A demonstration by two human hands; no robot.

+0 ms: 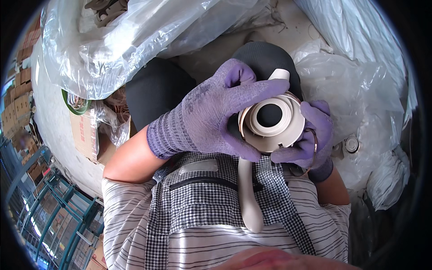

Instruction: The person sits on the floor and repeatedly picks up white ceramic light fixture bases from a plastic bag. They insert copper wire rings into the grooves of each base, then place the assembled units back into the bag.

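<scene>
Held up in front of my lap is a beige round plastic housing (295, 128) with stepped rings around a dark centre. A short stub (280, 74) sticks out at its far side, and a long curved handle (250, 198) lies toward my chest, though the join is hidden. My left hand (216, 110), in a purple knit glove, grips the housing's left side with thumb and fingers. On the other side, my gloved right hand (312, 135) closes round the right edge. A thin brown wire (315, 150) loops by the right fingers.
Clear plastic bags (130, 45) bulge at the far left, with more plastic sheeting (355, 99) on the right. A cardboard box (85, 135) and a green-rimmed container (75, 104) sit left of my knees. A small round metallic piece (351, 144) lies at right.
</scene>
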